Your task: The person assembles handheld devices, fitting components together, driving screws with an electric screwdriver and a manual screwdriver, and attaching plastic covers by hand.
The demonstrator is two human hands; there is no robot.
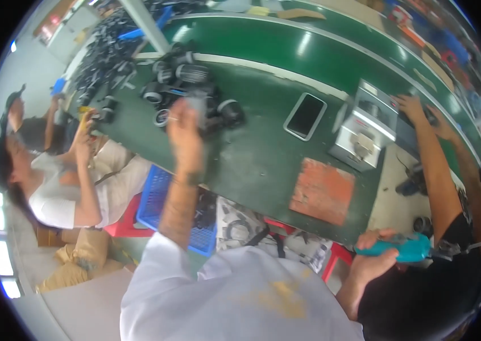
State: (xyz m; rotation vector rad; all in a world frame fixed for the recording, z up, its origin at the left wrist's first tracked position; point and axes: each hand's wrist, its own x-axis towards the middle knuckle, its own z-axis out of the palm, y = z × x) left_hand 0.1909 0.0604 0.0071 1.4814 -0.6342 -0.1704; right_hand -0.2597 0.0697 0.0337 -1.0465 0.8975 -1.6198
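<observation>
My left hand (185, 133) reaches over the green table to a pile of black round parts (193, 74). Motion smears its fingers, and a grey blurred shape beside them cannot be made out. At the table's near right edge, my right hand (374, 260) is wrapped round a teal electric screwdriver (405, 248). The tool lies roughly level, with a metal hanger and a cord at its right end. A worn orange-red board (324, 190) lies flat on the table, up and to the left of that hand.
A phone (306, 116) and a silver metal box device (365, 125) stand on the table (252, 170). Co-workers sit at left; another person's arms (436, 165) reach in at right. A blue crate (155, 196) sits below the table edge, with red stools nearby. More black parts (101, 59) are heaped at far left.
</observation>
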